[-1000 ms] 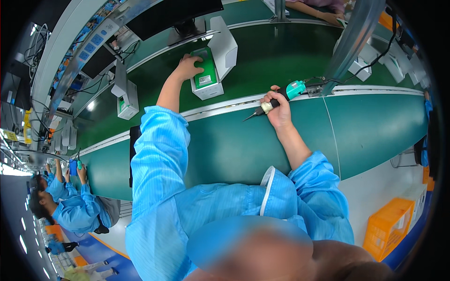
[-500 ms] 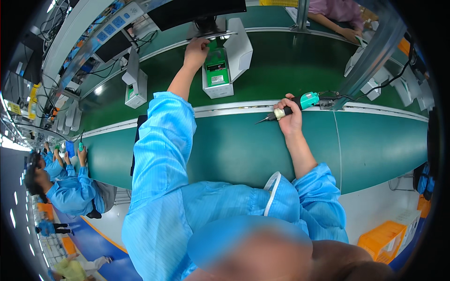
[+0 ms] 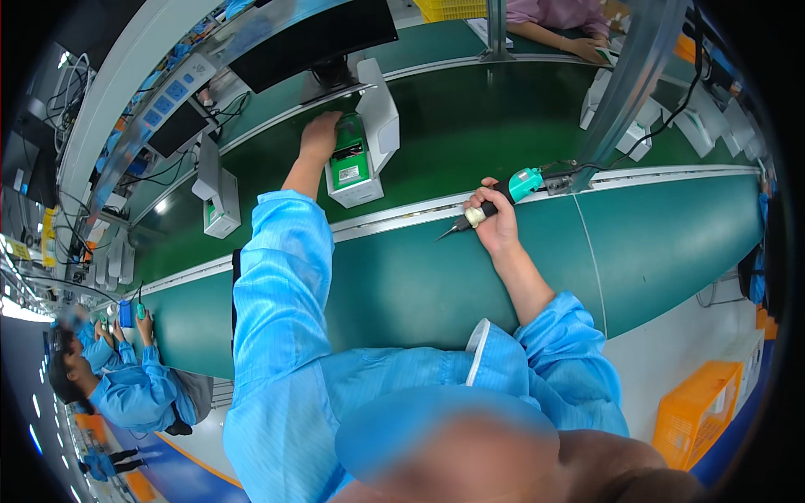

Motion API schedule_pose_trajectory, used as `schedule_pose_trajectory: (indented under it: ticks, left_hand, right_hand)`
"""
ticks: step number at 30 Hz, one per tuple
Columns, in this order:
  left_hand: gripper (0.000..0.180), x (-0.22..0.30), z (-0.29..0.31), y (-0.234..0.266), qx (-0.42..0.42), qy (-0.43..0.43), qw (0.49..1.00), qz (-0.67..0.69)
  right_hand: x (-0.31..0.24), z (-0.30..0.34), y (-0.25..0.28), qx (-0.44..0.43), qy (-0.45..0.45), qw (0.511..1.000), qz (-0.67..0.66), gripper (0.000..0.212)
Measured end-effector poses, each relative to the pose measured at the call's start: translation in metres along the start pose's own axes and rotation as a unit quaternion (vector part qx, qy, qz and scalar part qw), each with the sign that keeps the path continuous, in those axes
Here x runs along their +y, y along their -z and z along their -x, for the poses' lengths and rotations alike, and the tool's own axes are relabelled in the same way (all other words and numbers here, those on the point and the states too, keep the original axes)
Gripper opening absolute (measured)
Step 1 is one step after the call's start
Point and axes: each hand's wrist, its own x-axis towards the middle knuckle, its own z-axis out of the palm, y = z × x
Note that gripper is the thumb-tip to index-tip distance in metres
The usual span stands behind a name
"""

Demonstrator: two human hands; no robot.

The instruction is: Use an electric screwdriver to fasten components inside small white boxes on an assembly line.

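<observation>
A green device (image 3: pixel 350 163) is lying face up inside an open white box (image 3: pixel 355 195), with a dark panel (image 3: pixel 345 153) and a pale label showing on its top. The lid (image 3: pixel 379 126) is standing raised along the box's right side.

The person's left hand (image 3: pixel 319 138) is now reaching to the box's far left edge; a second ago it was spreading over the device's top. That top is now lying uncovered, so the hand seems to be attending to the device's far end. Its fingers are curling out of sight there, and whether they are gripping anything cannot be told.

To the right of the box and nearer the person, the right hand (image 3: pixel 496 214) is still clenching its fingers around a black and teal electric screwdriver (image 3: pixel 527 182), whose bit is pointing left, well apart from the box.

The box is sitting on a dark green surface (image 3: pixel 470 126), and a green desk (image 3: pixel 419 293) is stretching along its near side. A second white box (image 3: pixel 220 205) is standing to its left, and a black monitor (image 3: pixel 319 42) is standing beyond it. Far to its left, a co-worker in blue (image 3: pixel 142 386) is sitting.
</observation>
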Motion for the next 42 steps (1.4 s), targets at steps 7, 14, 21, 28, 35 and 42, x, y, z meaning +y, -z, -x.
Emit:
schedule_pose_trajectory:
  ticks: [7,14,21,28,35,42]
  left_hand:
    - [0.047,0.010,-0.032,0.035,-0.112,-0.002,0.993,-0.032]
    - [0.049,-0.060,-0.045,0.046,-0.286,0.010,0.948,0.136]
    - [0.027,0.074,-0.042,0.090,0.104,-0.015,0.965,0.242]
    - [0.029,0.255,0.057,0.165,0.279,-0.388,0.770,0.423]
    - [0.018,0.292,0.104,0.180,0.284,-0.452,0.591,0.605]
    - [0.018,0.270,0.105,0.182,0.146,-0.448,0.586,0.659]
  right_hand:
    - [-0.006,-0.001,0.005,0.014,0.014,1.000,-0.002,0.020]
    - [0.004,-0.003,0.000,0.006,0.014,1.000,-0.012,0.020]
    - [-0.006,-0.003,0.009,-0.001,0.031,1.000,0.003,0.019]
    - [-0.003,-0.004,0.010,-0.007,0.025,1.000,-0.016,0.020]
    - [-0.008,0.000,0.009,0.004,0.027,1.000,-0.012,0.017]
    - [-0.008,0.004,0.005,-0.015,0.008,1.000,-0.015,0.018]
